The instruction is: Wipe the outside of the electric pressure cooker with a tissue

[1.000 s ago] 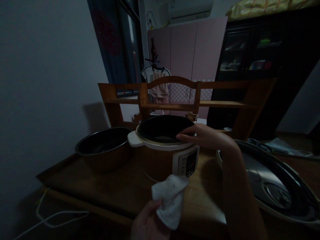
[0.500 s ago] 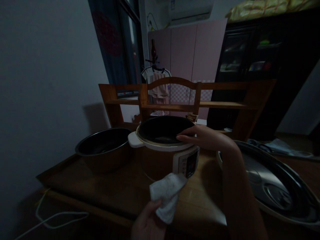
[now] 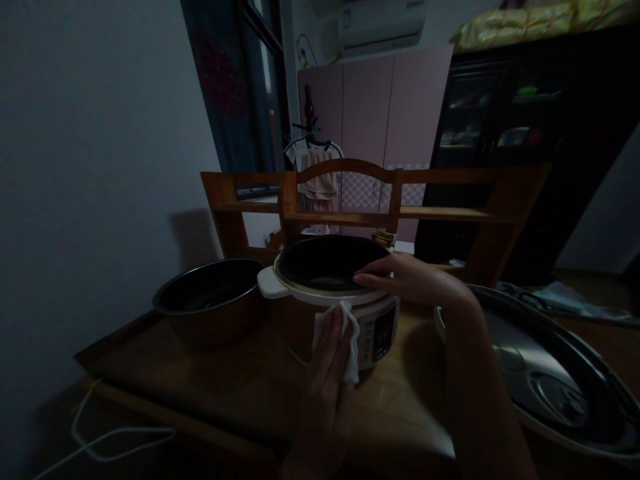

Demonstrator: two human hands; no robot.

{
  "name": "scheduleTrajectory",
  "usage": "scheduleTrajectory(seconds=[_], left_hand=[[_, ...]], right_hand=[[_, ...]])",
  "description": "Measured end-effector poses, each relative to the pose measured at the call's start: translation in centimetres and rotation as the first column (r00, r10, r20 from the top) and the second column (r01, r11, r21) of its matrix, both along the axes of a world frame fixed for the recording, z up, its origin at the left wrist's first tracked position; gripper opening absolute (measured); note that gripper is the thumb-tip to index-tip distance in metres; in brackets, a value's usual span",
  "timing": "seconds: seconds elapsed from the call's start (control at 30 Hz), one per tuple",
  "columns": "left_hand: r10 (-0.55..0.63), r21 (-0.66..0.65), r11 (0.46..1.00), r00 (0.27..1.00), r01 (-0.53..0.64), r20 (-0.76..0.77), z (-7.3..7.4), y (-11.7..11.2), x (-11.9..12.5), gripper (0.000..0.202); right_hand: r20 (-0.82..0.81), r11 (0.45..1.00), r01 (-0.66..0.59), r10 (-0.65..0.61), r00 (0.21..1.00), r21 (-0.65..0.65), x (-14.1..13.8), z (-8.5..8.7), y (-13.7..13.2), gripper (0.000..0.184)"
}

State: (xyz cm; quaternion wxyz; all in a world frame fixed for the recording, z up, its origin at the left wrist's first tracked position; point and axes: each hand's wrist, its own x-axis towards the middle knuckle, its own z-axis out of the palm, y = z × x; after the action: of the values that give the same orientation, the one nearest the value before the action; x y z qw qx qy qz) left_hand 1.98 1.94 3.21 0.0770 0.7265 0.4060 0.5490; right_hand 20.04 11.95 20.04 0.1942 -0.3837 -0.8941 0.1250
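Note:
An open electric cooker [image 3: 300, 320] with a white rim and a control panel stands on the wooden table [image 3: 210, 380]. My left hand [image 3: 327, 360] presses a white cloth [image 3: 353, 343] flat against the cooker's front wall, just left of the panel. My right hand [image 3: 410, 280] rests on the cooker's right rim, fingers lying over the edge.
A dark metal inner pot [image 3: 210, 300] sits to the cooker's left. The cooker's large lid [image 3: 545, 373] lies at the right. A wooden shelf rack [image 3: 350, 213] stands behind. A white cord [image 3: 100, 440] trails off the table's front left edge.
My left hand rose from the table's front edge and brought the cloth up against the cooker's front. My right hand stayed on the rim.

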Motion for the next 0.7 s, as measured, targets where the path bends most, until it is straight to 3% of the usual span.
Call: scheduleTrajectory(seconds=[0.07,0.17,0.33,0.43,0.5,0.57,0.63,0.7], left_hand=[[0.021,0.036,0.999,0.989,-0.016,-0.147,-0.7,0.5,0.3,0.061],[0.076,0.042,0.997,0.965,-0.068,-0.250,-2.5,0.6,0.5,0.065],[0.155,0.066,0.988,0.949,-0.142,-0.274,-4.5,-0.2,0.8,0.066],[0.100,0.057,0.994,0.971,-0.090,-0.218,-4.6,-0.6,0.6,0.062],[-0.007,0.020,1.000,0.998,0.008,-0.064,-4.4,-0.8,0.1,0.054],[-0.067,-0.081,0.993,0.971,0.088,0.230,-4.3,-0.8,-0.6,0.044],[0.023,-0.222,0.969,0.852,0.110,0.523,-4.4,-0.7,-1.5,0.036],[0.170,-0.309,0.949,0.719,0.065,0.674,-4.4,-0.6,-2.4,0.028]], right_hand=[[0.001,1.000,-0.001,0.001,1.000,0.004,0.0,0.0,0.0,0.046],[0.010,1.000,-0.009,0.009,1.000,0.018,0.1,0.0,-0.1,0.047],[0.019,1.000,0.000,0.000,1.000,0.006,0.0,0.1,0.0,0.048],[0.007,1.000,0.002,-0.002,1.000,-0.007,0.0,0.1,0.0,0.049],[0.007,1.000,0.008,-0.008,1.000,-0.014,-0.1,0.1,-0.1,0.050],[0.010,1.000,0.014,-0.014,1.000,-0.011,0.0,0.1,-0.1,0.049],[0.012,1.000,0.010,-0.010,1.000,-0.002,0.0,0.1,-0.1,0.049],[0.012,1.000,0.003,-0.003,1.000,0.005,0.1,0.1,0.0,0.049]])
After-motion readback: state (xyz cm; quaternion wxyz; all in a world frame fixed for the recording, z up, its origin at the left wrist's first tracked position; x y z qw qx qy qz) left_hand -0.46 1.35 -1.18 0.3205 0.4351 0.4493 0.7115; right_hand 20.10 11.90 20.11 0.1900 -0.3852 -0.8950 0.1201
